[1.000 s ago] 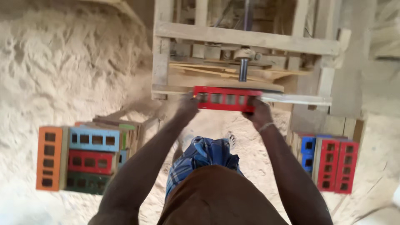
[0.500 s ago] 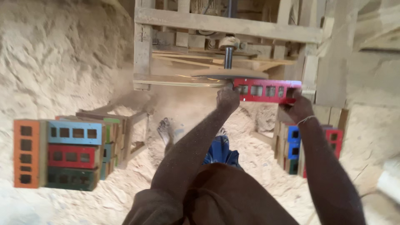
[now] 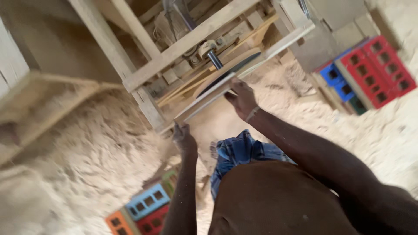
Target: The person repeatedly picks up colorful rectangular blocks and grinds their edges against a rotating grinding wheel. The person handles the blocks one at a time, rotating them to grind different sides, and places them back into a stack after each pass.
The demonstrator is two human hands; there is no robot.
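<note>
Both hands grip the pale board (image 3: 244, 74) on the far wooden frame (image 3: 183, 43), left hand (image 3: 183, 138) at its near-left end, right hand (image 3: 242, 98) mid-edge; blurry, but fingers look close to the disc (image 3: 230, 72), pinch risk.

Pale sawdust is covering the floor (image 3: 78, 174), a rough wooden frame (image 3: 143, 74) is standing over it, and coloured moulded blocks are sitting stacked at right (image 3: 370, 72) and lower left (image 3: 143, 209).
</note>
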